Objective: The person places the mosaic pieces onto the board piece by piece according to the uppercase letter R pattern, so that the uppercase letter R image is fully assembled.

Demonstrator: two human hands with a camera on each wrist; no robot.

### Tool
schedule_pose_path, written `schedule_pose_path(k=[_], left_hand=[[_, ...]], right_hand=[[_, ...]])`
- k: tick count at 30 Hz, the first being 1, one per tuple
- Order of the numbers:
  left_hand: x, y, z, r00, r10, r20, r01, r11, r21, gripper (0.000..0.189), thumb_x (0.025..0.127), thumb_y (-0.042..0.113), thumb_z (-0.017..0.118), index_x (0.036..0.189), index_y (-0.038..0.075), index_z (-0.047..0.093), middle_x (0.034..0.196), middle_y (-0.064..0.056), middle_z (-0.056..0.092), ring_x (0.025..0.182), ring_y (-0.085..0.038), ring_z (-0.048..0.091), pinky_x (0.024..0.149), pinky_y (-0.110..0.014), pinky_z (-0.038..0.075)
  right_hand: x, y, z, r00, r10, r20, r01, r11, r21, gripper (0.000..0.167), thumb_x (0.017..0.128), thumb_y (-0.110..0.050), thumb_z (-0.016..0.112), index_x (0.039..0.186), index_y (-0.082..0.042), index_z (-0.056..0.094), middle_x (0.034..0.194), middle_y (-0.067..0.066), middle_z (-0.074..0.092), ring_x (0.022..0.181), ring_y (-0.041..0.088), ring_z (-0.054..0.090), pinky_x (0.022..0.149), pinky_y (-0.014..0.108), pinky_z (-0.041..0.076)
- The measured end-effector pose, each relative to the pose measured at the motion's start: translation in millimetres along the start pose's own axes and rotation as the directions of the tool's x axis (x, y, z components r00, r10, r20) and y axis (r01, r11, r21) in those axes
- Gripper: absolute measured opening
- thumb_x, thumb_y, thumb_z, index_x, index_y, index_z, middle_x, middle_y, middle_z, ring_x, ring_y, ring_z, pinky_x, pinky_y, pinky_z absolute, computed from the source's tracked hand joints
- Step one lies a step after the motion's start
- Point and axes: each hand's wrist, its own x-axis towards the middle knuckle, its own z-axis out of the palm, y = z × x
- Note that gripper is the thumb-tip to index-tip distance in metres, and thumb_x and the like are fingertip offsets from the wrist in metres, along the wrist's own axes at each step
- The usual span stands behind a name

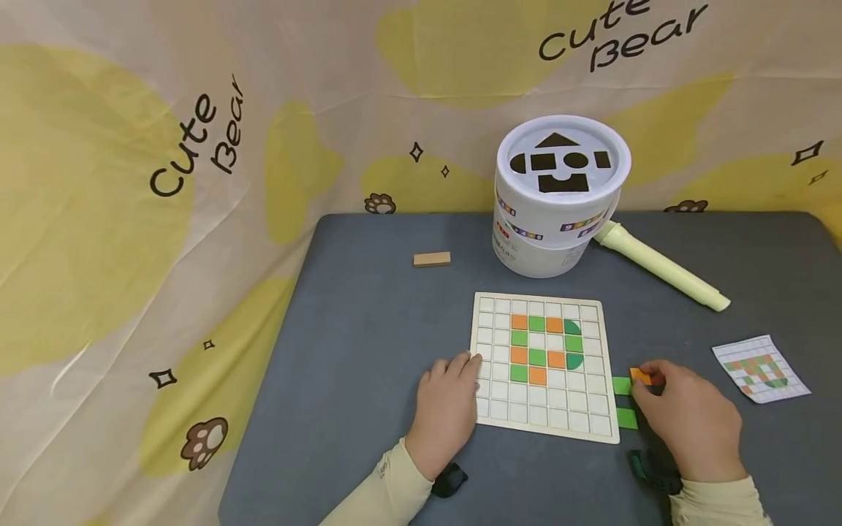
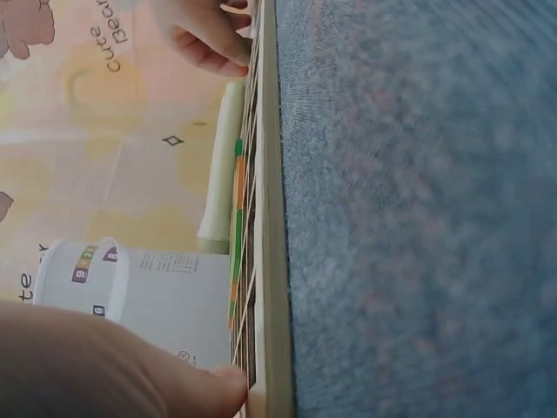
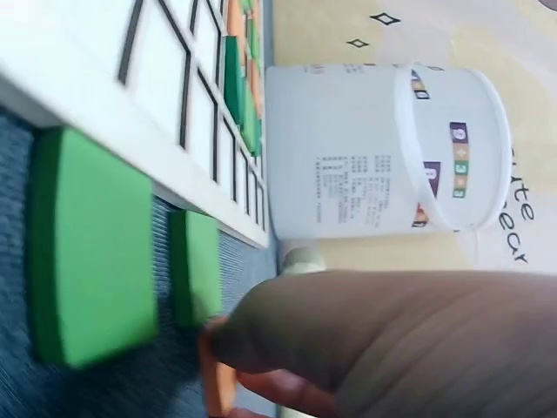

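A white gridded board (image 1: 496,410) bears orange and green square tiles and two dark-green quarter-round pieces. My left hand (image 1: 449,409) rests along the board's left edge; in the left wrist view, one digit of that hand (image 2: 130,370) touches the gridded face. Just off the board's right edge, my right hand (image 1: 693,413) pinches an orange tile (image 1: 639,376) between thumb and fingers. Beside that tile lie a green tile (image 1: 621,386) and, nearer the front, another green tile (image 1: 627,418). Up close in the right wrist view, the orange tile (image 3: 218,379) touches or nearly touches a green one (image 3: 196,261).
Behind the board stands a white bucket (image 1: 542,256) with shaped holes in its lid. A pale-yellow tube (image 1: 664,267) lies to its right, a small wooden block (image 1: 431,259) to its left. A printed pattern card (image 1: 763,369) lies at the right.
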Motion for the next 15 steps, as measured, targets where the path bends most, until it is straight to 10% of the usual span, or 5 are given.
schedule_pose_path(k=[15], left_hand=[[0.6,-1.1,-1.7,1.000,0.020,-0.014,-0.020,1.000,0.020,0.043,0.091,0.025,0.088,0.132,0.017,0.078,0.134,-0.003,0.072,0.104,-0.027,0.066,0.075,-0.040,0.056]], right_hand=[[2.1,1.8,1.4,0.999,0.029,-0.022,-0.030,0.999,-0.040,0.036,0.085,-0.021,0.074,0.116,-0.003,0.074,0.103,0.023,0.069,0.078,0.041,0.064,0.056,0.053,0.044]])
